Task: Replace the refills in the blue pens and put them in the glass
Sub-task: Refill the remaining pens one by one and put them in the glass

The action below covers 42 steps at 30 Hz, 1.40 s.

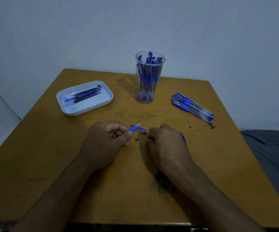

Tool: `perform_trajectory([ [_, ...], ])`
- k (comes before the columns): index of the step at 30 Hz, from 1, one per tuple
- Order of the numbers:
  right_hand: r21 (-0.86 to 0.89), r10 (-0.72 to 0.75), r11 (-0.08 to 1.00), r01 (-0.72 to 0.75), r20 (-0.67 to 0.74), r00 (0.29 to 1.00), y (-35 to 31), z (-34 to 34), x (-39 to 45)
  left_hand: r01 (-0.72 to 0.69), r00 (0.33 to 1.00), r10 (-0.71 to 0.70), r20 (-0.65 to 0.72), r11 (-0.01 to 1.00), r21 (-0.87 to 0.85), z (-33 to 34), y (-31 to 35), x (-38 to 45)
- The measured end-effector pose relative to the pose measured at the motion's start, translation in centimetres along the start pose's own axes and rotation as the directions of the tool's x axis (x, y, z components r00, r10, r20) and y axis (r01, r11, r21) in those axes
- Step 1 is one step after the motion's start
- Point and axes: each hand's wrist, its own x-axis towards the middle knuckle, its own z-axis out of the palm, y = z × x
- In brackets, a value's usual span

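Nearer than the glass (148,81), the left hand (107,139) has its grip clamped on a pen barrel (134,128); the right hand (167,141) grip pinches a refill (183,138).

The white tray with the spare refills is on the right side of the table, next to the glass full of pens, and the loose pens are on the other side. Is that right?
Not quite. The head view shows the white tray with the refills on the left side of the table. The glass full of pens stands in the middle at the back, and the loose pens lie on the right.
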Motion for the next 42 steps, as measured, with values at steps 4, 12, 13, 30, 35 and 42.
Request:
perform_trajectory([
  [4, -0.012, -0.072, 0.997, 0.073, 0.014, 0.997, 0.9, -0.5, -0.2, 0.013, 1.000, -0.013, 0.004, 1.000, -0.028, 0.0, 0.0, 0.0],
  [12, 0.034, -0.054, 0.998, 0.051, 0.109, 0.993, 3.0, -1.9, 0.0, 0.002, 1.000, -0.002, 0.000, 1.000, 0.010, 0.1, 0.1, 0.0],
  [13, 0.035, -0.063, 0.998, 0.059, 0.105, 0.992, 3.2, -1.9, 0.0, 0.006, 1.000, -0.006, 0.000, 1.000, 0.008, 0.1, 0.1, 0.0],
  [30, 0.065, -0.072, 0.996, 0.066, 0.095, 0.993, 4.4, -1.9, 0.1, 0.021, 1.000, -0.021, 0.007, 1.000, -0.008, 0.5, 0.0, 0.2],
  [35, 0.060, -0.084, 0.995, 0.079, 0.080, 0.993, 4.4, -1.9, 0.1, 0.012, 1.000, -0.012, 0.004, 1.000, 0.000, 0.4, 0.0, 0.2],
  [42, 0.135, -0.117, 0.984, 0.114, 0.011, 0.993, 4.0, -2.3, 0.1, 0.058, 0.996, -0.063, -0.060, 0.995, -0.086, -0.4, 0.0, 0.6],
])
